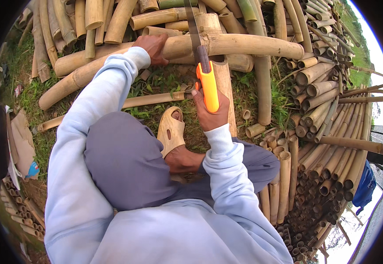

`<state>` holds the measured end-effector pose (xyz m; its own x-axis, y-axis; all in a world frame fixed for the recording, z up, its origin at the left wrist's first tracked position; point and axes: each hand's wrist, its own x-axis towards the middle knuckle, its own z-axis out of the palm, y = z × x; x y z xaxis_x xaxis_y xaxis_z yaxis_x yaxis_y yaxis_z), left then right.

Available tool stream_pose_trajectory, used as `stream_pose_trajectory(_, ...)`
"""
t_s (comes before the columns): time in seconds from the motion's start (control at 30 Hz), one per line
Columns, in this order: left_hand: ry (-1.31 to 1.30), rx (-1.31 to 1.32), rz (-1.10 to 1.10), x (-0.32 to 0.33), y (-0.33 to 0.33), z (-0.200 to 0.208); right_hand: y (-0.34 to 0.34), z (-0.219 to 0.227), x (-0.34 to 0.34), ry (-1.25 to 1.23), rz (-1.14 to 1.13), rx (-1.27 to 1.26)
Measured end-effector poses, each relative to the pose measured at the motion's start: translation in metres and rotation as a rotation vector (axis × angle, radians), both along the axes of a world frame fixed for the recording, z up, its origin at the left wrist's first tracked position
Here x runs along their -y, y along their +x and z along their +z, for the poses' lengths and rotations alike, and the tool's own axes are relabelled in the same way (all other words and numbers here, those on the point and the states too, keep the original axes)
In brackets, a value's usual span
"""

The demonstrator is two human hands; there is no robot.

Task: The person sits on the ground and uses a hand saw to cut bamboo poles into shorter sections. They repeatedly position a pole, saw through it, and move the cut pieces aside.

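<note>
A long bamboo pole lies crosswise in front of me, over other bamboo pieces. My left hand is closed over the pole, left of the saw. In my right hand is a handsaw with an orange and dark handle, gripped with the fingers wrapped round it. Its narrow blade points away from me and crosses the pole just right of my left hand. Whether the teeth have cut into the bamboo, I cannot tell. An upright bamboo post stands just beyond my right hand, under the pole.
Cut bamboo lengths pile up at the far side. Stacked bamboo tubes fill the right. A thinner bamboo piece lies on the grass near my sandalled foot. Torn cardboard is at the left; a blue cloth-like item hangs far right.
</note>
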<state>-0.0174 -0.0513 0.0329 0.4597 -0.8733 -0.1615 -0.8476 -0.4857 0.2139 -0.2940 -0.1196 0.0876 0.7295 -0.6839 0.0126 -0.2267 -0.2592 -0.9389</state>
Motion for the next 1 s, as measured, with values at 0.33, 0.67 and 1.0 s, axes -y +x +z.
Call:
stream_pose_trajectory(0.33,0.078,-0.021,0.085,0.002,0.010,-0.005,-0.116,0.022,-0.049,-0.103,0.007,-0.182)
stream_pose_trajectory(0.67,0.039,-0.017,0.051,-0.010,-0.004,-0.004,-0.142,0.036,-0.064,-0.010,0.001,-0.205)
stream_pose_trajectory(1.0,0.047,-0.040,0.030,0.008,-0.003,0.004,-0.003,-0.009,0.000,0.001,0.000,0.046)
